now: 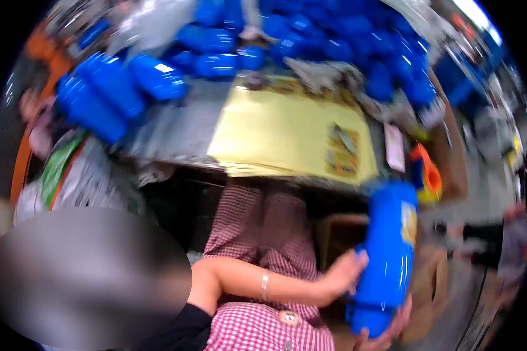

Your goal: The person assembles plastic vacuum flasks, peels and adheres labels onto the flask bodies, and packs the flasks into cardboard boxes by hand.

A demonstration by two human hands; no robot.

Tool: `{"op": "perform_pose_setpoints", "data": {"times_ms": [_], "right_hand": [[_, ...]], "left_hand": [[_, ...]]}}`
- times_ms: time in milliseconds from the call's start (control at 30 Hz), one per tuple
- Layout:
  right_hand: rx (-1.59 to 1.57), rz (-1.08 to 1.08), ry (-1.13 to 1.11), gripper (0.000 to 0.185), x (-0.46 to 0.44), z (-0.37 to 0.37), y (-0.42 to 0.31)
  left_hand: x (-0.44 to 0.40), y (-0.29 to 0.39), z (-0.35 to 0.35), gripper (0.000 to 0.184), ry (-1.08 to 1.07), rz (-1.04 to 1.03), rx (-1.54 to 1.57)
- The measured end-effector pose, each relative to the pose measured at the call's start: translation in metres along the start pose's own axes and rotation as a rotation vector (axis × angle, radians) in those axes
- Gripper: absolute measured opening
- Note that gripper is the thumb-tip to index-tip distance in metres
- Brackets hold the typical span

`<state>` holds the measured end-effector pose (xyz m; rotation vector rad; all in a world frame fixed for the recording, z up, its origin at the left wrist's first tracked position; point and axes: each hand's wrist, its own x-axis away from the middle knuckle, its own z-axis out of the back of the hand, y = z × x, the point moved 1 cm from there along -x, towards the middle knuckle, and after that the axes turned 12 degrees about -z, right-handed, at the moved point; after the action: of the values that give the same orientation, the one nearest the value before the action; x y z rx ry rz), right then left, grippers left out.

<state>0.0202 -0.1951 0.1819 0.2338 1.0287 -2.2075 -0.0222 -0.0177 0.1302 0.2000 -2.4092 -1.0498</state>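
Note:
A glossy blue cylindrical canister (386, 251) with a yellowish label is held up at the right, beyond the table's edge, tilted slightly. My left hand (346, 272) reaches across my lap and grips its side. At its lower end, my right hand (389, 329) is wrapped round it, partly hidden behind the blue body. On the table, a stack of yellow sheets (281, 131) lies in front of me. A small printed sheet of labels (342, 151) rests on the stack's right side. Motion blur softens the details.
Many blue canisters (216, 64) are piled along the back and left of the table (175, 126). A pink phone-like object (394, 146) and an orange tape dispenser (428, 174) sit at the right edge. Cardboard boxes (430, 275) stand below. Another person's arm (483, 237) shows at right.

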Motion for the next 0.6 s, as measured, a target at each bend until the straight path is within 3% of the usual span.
{"op": "perform_pose_setpoints", "data": {"times_ms": [33, 67, 100, 133, 167, 200, 233, 267, 300, 333, 367, 400, 433, 467, 500, 533, 567, 600], "right_hand": [[0.222, 0.250, 0.179, 0.065, 0.000, 0.021, -0.001], [0.206, 0.142, 0.070, 0.062, -0.002, 0.025, 0.002], [0.203, 0.018, -0.036, 0.060, 0.003, 0.027, 0.019], [0.172, -0.154, -0.156, 0.061, 0.005, 0.016, 0.045], [0.153, -0.333, -0.274, 0.062, 0.002, -0.008, 0.080], [0.002, -0.643, -0.326, 0.062, -0.004, -0.048, 0.124], [0.013, -0.630, -0.312, 0.038, -0.004, -0.093, 0.179], [-0.093, -0.966, -0.392, 0.031, -0.019, -0.131, 0.197], [-0.351, -1.202, -0.545, 0.030, -0.029, -0.171, 0.220], [-0.107, -0.936, -0.553, 0.031, -0.025, -0.210, 0.229], [-0.297, -1.071, -0.527, 0.033, 0.006, -0.260, 0.274], [-0.494, -1.210, -0.474, 0.036, 0.034, -0.309, 0.314], [-0.673, -1.342, -0.401, 0.041, 0.059, -0.356, 0.349], [-0.752, -1.427, -0.410, 0.042, 0.064, -0.355, 0.331], [-0.796, -1.490, -0.471, 0.043, 0.051, -0.339, 0.295], [-0.800, -1.508, -0.521, 0.045, 0.035, -0.324, 0.261], [-0.787, -1.506, -0.557, 0.046, 0.018, -0.314, 0.235], [-0.744, -1.483, -0.585, 0.056, 0.012, -0.306, 0.231]], "left_hand": [[-0.005, -0.025, -0.008, 0.050, -0.136, 0.006, 0.006], [-0.028, -0.085, -0.006, 0.053, -0.319, -0.056, -0.031], [-0.021, -0.071, -0.005, 0.048, -0.250, 0.103, -0.120], [-0.024, -0.047, 0.013, 0.042, -0.429, 0.292, -0.179], [-0.026, -0.042, 0.038, 0.038, -0.417, -0.034, -0.296], [-0.025, -0.037, 0.066, 0.034, -0.408, -0.357, -0.413], [-0.027, -0.002, 0.100, 0.026, -0.340, -0.555, -0.585], [-0.026, 0.041, 0.133, 0.019, -0.214, -0.815, -0.818], [-0.023, 0.086, 0.167, 0.018, -0.060, -0.937, -1.164], [-0.032, 0.111, 0.213, 0.028, 0.172, -0.820, -1.343], [-0.028, 0.155, 0.253, 0.032, 0.251, -0.981, -1.806], [-0.045, 0.188, 0.315, 0.037, 0.617, -0.925, -1.907], [-0.047, 0.223, 0.375, 0.046, 0.682, -0.930, -2.224], [-0.042, 0.272, 0.415, 0.055, 0.786, -0.938, -2.536], [-0.034, 0.313, 0.430, 0.057, 0.789, -0.790, -2.898], [-0.037, 0.342, 0.470, 0.059, 0.788, -0.728, -2.736], [-0.031, 0.362, 0.477, 0.068, 0.770, -0.579, -2.936], [-0.029, 0.379, 0.467, 0.081, 0.656, -0.514, -2.785]]}}
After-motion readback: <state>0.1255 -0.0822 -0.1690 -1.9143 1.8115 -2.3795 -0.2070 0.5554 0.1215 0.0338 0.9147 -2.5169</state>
